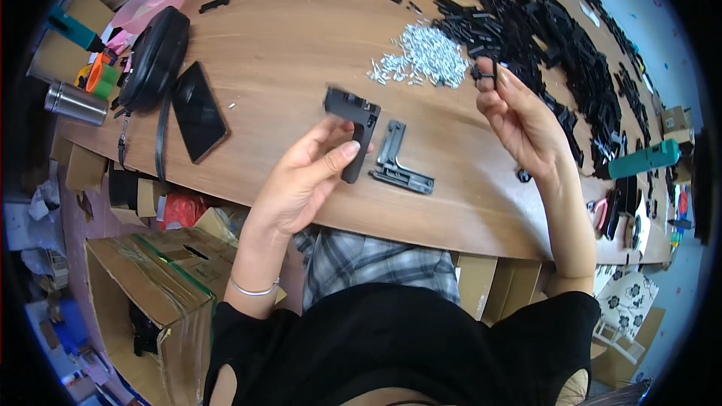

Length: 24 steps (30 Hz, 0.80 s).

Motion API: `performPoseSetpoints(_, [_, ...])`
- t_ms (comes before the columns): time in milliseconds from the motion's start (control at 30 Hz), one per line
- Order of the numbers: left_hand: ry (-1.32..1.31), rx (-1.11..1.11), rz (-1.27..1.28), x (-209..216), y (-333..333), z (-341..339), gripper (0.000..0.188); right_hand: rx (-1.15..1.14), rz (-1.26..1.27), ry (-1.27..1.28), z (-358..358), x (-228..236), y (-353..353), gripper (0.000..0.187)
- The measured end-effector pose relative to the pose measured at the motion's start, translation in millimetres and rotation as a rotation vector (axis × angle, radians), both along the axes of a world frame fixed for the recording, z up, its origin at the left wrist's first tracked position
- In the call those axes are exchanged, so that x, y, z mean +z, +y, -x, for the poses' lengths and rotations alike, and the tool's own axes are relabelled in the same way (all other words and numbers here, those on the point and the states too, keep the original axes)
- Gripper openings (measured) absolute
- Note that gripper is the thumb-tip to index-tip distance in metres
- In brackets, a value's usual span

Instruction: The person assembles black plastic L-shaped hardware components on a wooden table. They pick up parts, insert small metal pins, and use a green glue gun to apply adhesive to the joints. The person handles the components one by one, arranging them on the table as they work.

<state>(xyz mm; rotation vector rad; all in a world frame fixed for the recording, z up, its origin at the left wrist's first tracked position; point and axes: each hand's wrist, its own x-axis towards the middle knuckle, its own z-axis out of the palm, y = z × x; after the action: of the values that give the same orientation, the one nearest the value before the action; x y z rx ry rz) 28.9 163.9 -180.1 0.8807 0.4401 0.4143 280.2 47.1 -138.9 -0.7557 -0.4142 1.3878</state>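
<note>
My left hand (pixel 304 169) is closed round a black L-shaped, pistol-like plastic piece (pixel 364 129), held above the table near its front edge. The thumb presses on its upright leg. My right hand (pixel 526 120) is raised to the right, pinching a small black plastic part (pixel 486 74) between thumb and fingertips; its exact shape is partly hidden. On the table between my hands lies a dark grey L-shaped shell half (pixel 404 174), its hollow ribbed inside facing up.
Silvery screws (pixel 432 56) lie heaped at the table's middle back, beside piled black plastic parts (pixel 560 37). A teal power screwdriver (pixel 645 159) is at right. At left are a phone (pixel 198 113), black case (pixel 156 59) and steel flask (pixel 77 103). A cardboard box (pixel 150 286) stands below.
</note>
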Motion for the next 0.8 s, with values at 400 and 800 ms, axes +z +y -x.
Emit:
performPoseSetpoints(400, [0.056, -0.148, 0.213, 3, -82, -19, 0.05, -0.361, -0.075, -0.26, 81, -32, -108, 0.021])
performPoseSetpoints(800, [-0.066, -0.023, 0.14, 3, -114, -29, 0.045, -0.586, -0.137, -1.727, 112, -39, -99, 0.035])
